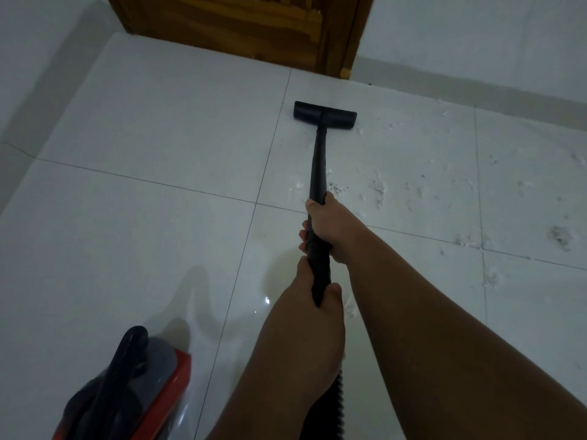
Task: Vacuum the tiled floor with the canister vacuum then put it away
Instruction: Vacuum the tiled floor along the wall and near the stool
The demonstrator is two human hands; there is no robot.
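1. While you work toward the top of the frame, the tiled floor (143, 236) fills almost the whole view; its left half looks clean and glossy, and white fluff and dark specks lie scattered across the right half, so that is likely where the work remains.
2. At the upper middle you face a wooden door (241, 27) set in a pale wall; the floor head stops short of it, near but not touching.
3. At the lower left sits the canister vacuum (133, 395), red and grey with a black handle, parked just beside your arms so the ribbed hose (340, 408) at the bottom centre can reach the wand without pulling.
4. You hold the black wand (319, 160) running up the centre, tilted away from you, which keeps the floor head (325, 114) flat on the tile.
5. Your right hand (327, 227) is higher on the wand, fingers wrapped tightly round it, probably to steer and press.
6. Your left hand (314, 287) is lower, fingers closed on the wand's end near the hose, seemingly to push and pull.
7. You can read no brand, label or writing anywhere; the canister's markings, if any, are too dark to make out.
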